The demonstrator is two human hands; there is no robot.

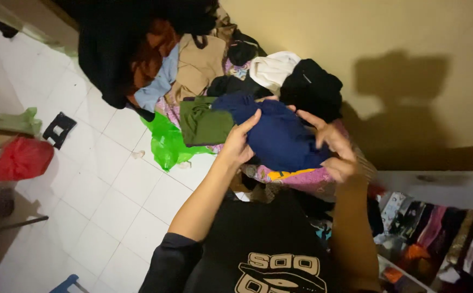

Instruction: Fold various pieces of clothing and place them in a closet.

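Observation:
A dark blue garment (pixel 277 133) lies bunched on top of a pile of clothes. My left hand (pixel 239 142) presses against its left edge, fingers up. My right hand (pixel 334 147) grips its right side, fingers curled into the cloth. Beside my left hand lies a folded olive green garment (pixel 204 123). Under the blue garment a pink and yellow patterned cloth (pixel 293 176) shows. Behind it sit a white garment (pixel 271 69) and a black one (pixel 312 87).
A heap of black, brown, light blue and tan clothes (pixel 160 59) fills the back. A green plastic bag (pixel 167 142) lies on the white tiled floor (pixel 106 201), a red bag (pixel 22 157) at the left. A shelf with folded clothes (pixel 437 233) stands at the right, a yellow wall (pixel 356 43) behind.

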